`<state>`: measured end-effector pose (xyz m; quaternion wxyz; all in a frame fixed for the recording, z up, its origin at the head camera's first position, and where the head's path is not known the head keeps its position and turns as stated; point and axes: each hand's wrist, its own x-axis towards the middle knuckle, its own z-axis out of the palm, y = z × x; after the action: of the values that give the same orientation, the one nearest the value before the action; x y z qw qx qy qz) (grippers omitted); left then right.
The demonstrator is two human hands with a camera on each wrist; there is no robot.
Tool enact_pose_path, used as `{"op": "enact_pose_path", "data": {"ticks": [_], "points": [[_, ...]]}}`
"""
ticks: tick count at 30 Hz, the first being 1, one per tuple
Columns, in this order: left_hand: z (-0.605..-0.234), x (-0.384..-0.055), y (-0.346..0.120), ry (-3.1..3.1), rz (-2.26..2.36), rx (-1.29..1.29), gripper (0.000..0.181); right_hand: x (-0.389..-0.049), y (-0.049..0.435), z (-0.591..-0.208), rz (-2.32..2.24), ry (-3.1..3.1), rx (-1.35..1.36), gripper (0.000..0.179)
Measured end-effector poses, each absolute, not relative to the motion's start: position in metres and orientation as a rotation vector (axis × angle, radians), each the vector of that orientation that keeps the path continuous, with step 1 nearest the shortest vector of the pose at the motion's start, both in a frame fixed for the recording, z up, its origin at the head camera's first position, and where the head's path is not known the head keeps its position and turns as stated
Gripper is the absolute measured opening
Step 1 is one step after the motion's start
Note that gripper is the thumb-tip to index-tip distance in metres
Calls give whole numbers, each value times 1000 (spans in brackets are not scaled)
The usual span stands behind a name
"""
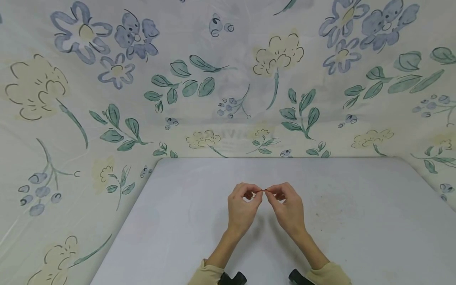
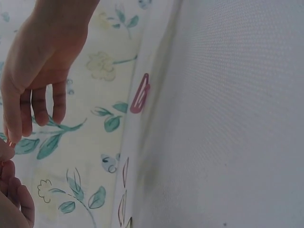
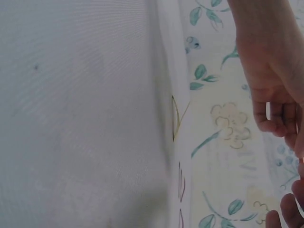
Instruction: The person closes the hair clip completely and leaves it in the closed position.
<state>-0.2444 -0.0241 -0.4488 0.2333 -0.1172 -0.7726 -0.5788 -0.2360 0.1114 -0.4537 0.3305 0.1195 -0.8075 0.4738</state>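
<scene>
My left hand [image 1: 242, 208] and right hand [image 1: 289, 206] meet fingertip to fingertip above the table. Between them, thumbs and forefingers pinch a small, thin orange-red strip [image 1: 263, 190]. Most of it is covered by the fingers, so its kind does not show. In the left wrist view the right hand [image 2: 45, 71] reaches in from the top, its other fingers hanging loosely. The curled fingers of the left hand [image 2: 16, 199] show at the lower left. From the right wrist, the left hand [image 3: 273, 66] comes down from the top right, above the right hand's fingers [image 3: 287, 209].
A white table [image 1: 171, 221] spreads under both hands, with a flower-patterned cloth [image 1: 235, 79] behind and at the sides. Along a pale strip at the table's border is a pink snap hair clip [image 2: 140, 94], with several thin outlines below. Black devices sit on both wrists.
</scene>
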Motion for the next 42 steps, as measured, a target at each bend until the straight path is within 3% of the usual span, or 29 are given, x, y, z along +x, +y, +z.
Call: {"op": "enact_pose_path", "data": {"ticks": [42], "points": [[-456, -245, -25, -2116, -1589, -309, 6, -238, 112, -456, 1413, -2181, 309, 10]]}}
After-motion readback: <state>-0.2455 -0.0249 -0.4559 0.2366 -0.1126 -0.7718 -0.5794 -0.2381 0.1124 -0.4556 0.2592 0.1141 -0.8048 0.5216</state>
